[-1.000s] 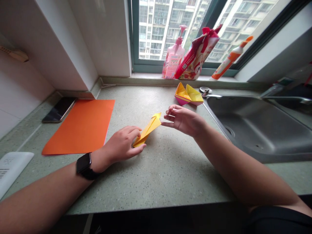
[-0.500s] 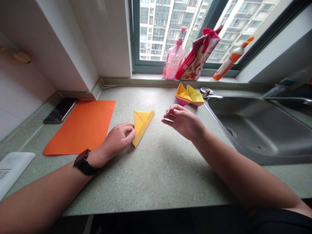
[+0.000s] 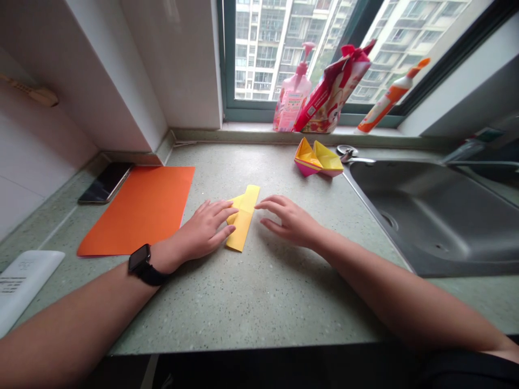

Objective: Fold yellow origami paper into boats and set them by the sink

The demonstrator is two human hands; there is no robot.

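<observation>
A folded yellow paper (image 3: 243, 221) lies on the counter, its long flat strip on the right and a pointed flap on the left. My left hand (image 3: 208, 227), with a black watch on the wrist, rests on the flap with its fingers apart, covering part of it. Close to the paper's right edge, my right hand (image 3: 290, 219) hovers with thumb and fingers apart and nothing between them. Farther back stand folded paper boats (image 3: 318, 159) in yellow, orange and pink.
Orange paper sheets (image 3: 140, 213) lie at the left, beside a dark phone (image 3: 106, 182) and a white device (image 3: 24, 286). A steel sink (image 3: 438, 216) fills the right side. On the windowsill stand a pink pump bottle (image 3: 292, 102), a red bag (image 3: 334, 92) and an orange-white bottle (image 3: 389, 100).
The yellow paper has turned so its strip runs more upright. My left hand has spread from a pinch onto the paper, and my right hand has come lower and closer to it.
</observation>
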